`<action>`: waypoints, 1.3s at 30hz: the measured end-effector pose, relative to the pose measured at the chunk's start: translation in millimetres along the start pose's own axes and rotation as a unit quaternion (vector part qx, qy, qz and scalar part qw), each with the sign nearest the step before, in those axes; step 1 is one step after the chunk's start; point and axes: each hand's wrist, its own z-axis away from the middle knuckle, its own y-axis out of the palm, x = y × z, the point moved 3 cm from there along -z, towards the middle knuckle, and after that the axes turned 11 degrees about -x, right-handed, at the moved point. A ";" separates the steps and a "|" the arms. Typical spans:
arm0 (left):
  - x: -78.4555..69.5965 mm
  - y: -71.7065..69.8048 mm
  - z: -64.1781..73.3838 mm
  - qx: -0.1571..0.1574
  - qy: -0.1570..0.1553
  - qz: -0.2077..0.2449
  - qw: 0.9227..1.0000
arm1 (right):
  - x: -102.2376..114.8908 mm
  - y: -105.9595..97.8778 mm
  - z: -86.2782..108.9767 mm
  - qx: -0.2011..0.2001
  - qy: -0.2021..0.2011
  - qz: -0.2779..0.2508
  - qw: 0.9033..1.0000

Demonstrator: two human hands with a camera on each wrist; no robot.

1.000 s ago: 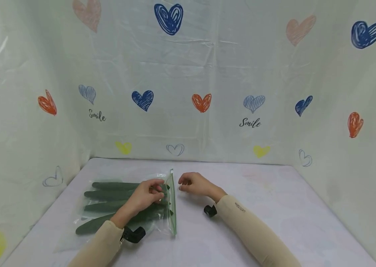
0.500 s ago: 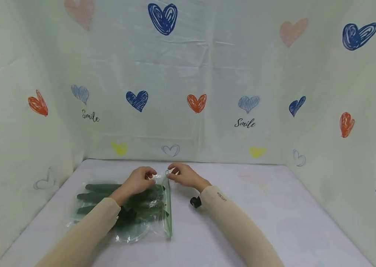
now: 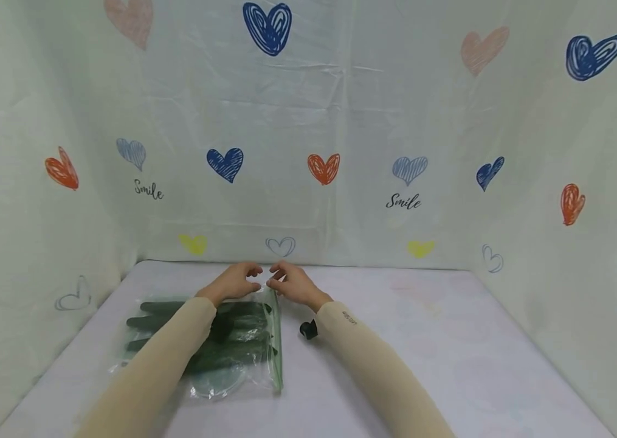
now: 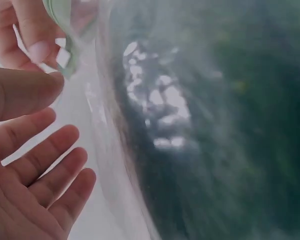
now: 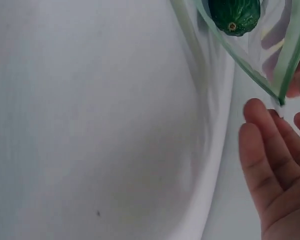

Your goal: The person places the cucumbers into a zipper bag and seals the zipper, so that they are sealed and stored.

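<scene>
A clear zip bag with several long green cucumbers inside lies flat on the table, its green zip edge facing right. Both hands are at the far corner of that edge. The left hand reaches over the bag, thumb tip close to the white zip slider; its other fingers are spread. From the right, the right hand has its fingertips right at the slider; I cannot tell whether they pinch it. Looking into the right wrist view, the bag's mouth gapes, showing one cucumber end.
The white table extends to the right of the bag. A white curtain printed with hearts and "Smile" surrounds the back and sides. A black wrist camera sits at the right cuff.
Both hands have moved away from the body to the bag's far corner and closer to each other. The left hand has left its place over the bag's middle. The view shifted slightly.
</scene>
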 end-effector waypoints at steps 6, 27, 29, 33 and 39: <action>-1.7 3.0 -4.2 0.009 -0.027 0.086 0.996 | 2.0 5.7 -1.1 -0.028 -0.002 -0.037 0.999; -5.0 13.9 -8.5 -0.036 -0.042 0.136 0.989 | 4.1 3.9 10.2 -0.048 -0.035 -0.049 0.997; -4.7 14.3 -8.7 -0.037 -0.049 0.145 0.988 | 3.6 3.9 10.7 -0.045 -0.040 -0.050 0.997; -3.8 16.1 -7.4 -0.039 -0.070 0.163 0.983 | 3.5 3.7 12.6 -0.040 -0.045 -0.054 0.997; -2.6 17.0 -4.7 -0.041 -0.058 0.181 0.981 | 15.0 -1.3 22.6 -0.035 -0.046 -0.080 0.995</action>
